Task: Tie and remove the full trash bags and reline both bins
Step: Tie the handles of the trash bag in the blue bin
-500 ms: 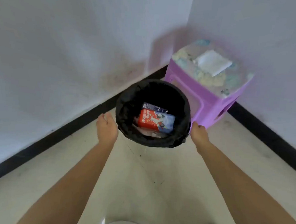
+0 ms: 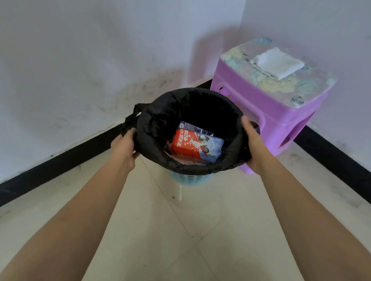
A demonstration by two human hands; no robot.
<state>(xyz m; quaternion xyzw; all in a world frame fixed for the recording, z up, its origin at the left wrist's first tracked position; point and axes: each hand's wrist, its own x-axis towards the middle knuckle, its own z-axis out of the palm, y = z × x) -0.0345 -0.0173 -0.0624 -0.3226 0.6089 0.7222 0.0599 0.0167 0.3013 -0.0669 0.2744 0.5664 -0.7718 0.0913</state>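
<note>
The black trash bag lines the blue bin beside the purple stool. The left hand pinches its loosened rim on the bin's left; the right hand grips the opposite rim, equally near. Inside, a red carton bears Chinese characters I cannot make out.
</note>
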